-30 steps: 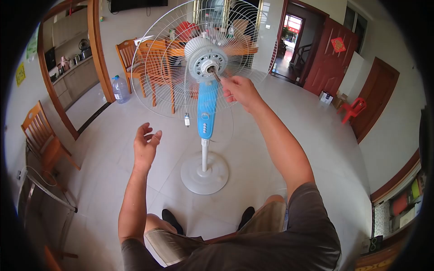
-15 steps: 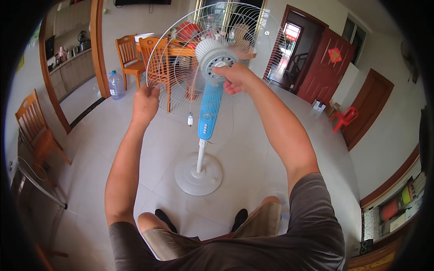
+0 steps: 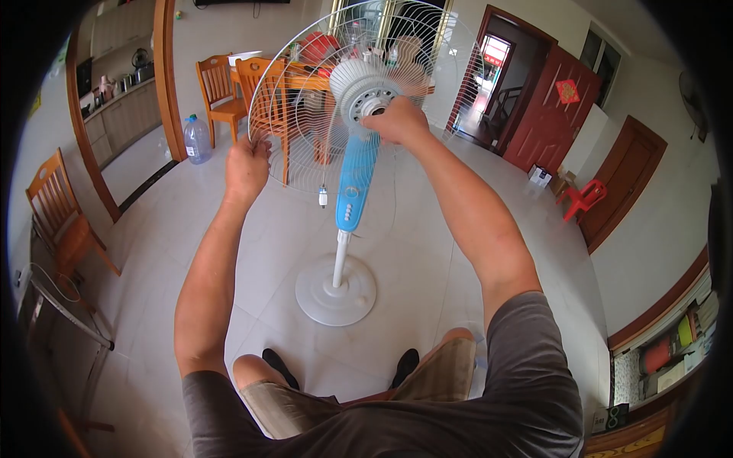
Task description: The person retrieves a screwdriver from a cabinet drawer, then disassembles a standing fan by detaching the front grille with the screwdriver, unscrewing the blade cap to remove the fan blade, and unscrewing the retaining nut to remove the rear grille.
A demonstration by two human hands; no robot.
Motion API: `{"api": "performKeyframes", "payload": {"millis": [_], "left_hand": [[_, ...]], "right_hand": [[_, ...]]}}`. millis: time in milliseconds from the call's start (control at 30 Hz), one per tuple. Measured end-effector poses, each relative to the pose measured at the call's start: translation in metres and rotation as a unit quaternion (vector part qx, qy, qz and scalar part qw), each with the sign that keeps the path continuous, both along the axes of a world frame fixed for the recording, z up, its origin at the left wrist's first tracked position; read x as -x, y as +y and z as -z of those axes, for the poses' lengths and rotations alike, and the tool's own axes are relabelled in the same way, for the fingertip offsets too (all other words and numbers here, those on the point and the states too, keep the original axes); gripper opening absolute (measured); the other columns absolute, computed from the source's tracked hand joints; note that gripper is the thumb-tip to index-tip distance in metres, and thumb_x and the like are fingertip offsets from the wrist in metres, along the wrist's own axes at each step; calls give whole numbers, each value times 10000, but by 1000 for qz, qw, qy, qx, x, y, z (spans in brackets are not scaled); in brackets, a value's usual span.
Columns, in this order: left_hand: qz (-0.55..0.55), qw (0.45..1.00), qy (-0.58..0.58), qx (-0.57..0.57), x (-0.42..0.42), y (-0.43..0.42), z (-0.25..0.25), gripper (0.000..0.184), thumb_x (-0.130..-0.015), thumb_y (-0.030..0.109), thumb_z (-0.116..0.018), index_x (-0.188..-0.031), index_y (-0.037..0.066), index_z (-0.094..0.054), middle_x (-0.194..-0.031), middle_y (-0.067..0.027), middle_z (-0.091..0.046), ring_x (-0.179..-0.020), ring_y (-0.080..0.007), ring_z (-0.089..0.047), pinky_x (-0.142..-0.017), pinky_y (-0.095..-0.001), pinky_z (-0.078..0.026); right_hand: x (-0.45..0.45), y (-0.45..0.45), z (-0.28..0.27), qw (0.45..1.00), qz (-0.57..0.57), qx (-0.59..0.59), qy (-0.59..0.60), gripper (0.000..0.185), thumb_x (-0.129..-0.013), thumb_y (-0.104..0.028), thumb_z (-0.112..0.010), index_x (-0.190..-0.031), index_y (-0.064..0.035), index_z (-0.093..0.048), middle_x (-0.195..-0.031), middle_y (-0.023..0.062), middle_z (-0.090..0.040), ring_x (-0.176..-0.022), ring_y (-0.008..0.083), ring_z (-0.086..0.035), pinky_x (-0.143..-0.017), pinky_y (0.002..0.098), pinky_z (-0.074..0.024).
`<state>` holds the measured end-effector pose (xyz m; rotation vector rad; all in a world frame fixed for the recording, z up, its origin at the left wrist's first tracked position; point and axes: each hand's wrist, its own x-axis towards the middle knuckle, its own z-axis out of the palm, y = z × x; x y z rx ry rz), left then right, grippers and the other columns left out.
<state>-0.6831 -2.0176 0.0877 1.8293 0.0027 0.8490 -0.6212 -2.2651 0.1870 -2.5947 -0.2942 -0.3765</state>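
Observation:
A pedestal fan stands in front of me, with a blue control column and a round white base on the floor. Its wire guard surrounds a white ribbed motor housing; no blades are visible. My left hand is closed on the guard's left rim. At the centre of the housing, my right hand has its thumb and fingers round the pale hub ring, partly hiding it. A small white tag hangs below the guard.
Behind the fan is a wooden table with wooden chairs beside it. A large plastic bottle stands on the floor at left. A red plastic stool and a red door are at right. Another wooden chair stands far left.
My right hand has turned at the hub, its loosely curled lower fingers now drawn up against the ring. My left hand keeps its hold on the guard; the view has shifted slightly.

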Motion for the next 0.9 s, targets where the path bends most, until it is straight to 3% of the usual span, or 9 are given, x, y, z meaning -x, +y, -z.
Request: {"api": "performKeyframes", "payload": {"millis": [100, 200, 300, 400, 533, 633, 700, 800, 900], "left_hand": [[-34, 995, -32, -86, 1, 0, 1, 281, -900, 60, -461, -1128, -61, -570, -860, -102, -646, -728, -132, -602, -588, -273, -512], [-63, 991, -14, -115, -4, 3, 2, 290, -893, 72, -454, -1120, -64, -572, -847, -106, -647, -716, -141, -608, -586, -275, -517], [-66, 992, -23, -104, -6, 3, 4, 291, -893, 79, -456, -1120, -62, -571, -838, -105, -648, -712, -147, -613, -593, -276, -521], [-76, 990, -29, -115, -3, 2, 4, 288, -892, 78, -457, -1117, -63, -571, -846, -109, -653, -721, -150, -618, -595, -280, -524], [-74, 991, -27, -110, -5, 8, 7, 281, -893, 74, -459, -1112, -60, -572, -850, -116, -657, -721, -155, -624, -594, -281, -527], [-70, 989, -24, -124, -5, 8, 6, 277, -896, 75, -457, -1108, -61, -572, -861, -123, -661, -722, -157, -628, -596, -281, -528], [-65, 990, -24, -119, -3, 5, 5, 274, -899, 77, -456, -1104, -63, -571, -869, -128, -663, -723, -158, -630, -598, -282, -530], [-70, 993, -42, -83, 1, -1, 2, 174, -862, 100, -538, -910, -58, -591, -821, -216, -662, -802, -354, -652, -715, -397, -503], [-65, 994, -41, -82, 6, -4, 2, 175, -862, 99, -537, -908, -61, -589, -822, -222, -658, -807, -362, -649, -714, -397, -501]], "right_hand": [[-7, 8, 5, 992, 54, 93, -63, 328, -707, -306, -699, -887, -33, -674, -892, 115, -684, -783, 198, -676, -666, 321, -533], [3, 10, 10, 979, 30, 153, -130, 281, -723, -214, -667, -909, -4, -642, -944, 146, -658, -883, 252, -650, -700, 350, -527], [-18, 10, 34, 907, 40, 208, -364, 280, -726, -167, -654, -917, 32, -604, -887, 161, -631, -822, 334, -627, -713, 387, -519], [-22, 6, 42, 855, 32, 247, -455, 328, -746, -206, -654, -923, 57, -569, -837, 152, -608, -763, 359, -602, -708, 418, -513], [-11, -2, 40, 940, -23, 50, -336, 445, -787, -336, -647, -957, 70, -580, -904, 192, -633, -821, 322, -634, -719, 430, -516], [-6, 0, 34, 985, -29, -121, -119, 498, -785, -392, -664, -910, 86, -604, -865, 222, -648, -743, 285, -663, -660, 391, -533], [-3, -1, 22, 965, -41, -250, 74, 508, -778, -401, -676, -866, 96, -618, -813, 237, -653, -661, 263, -673, -609, 352, -542], [-11, 0, 28, 944, -68, -320, 45, 442, -764, -347, -702, -776, 89, -627, -682, 210, -639, -504, 253, -633, -523, 321, -534], [-17, -2, 23, 979, -68, -191, 39, 434, -764, -295, -708, -901, 99, -589, -808, 235, -641, -659, 299, -662, -619, 350, -544]]}}
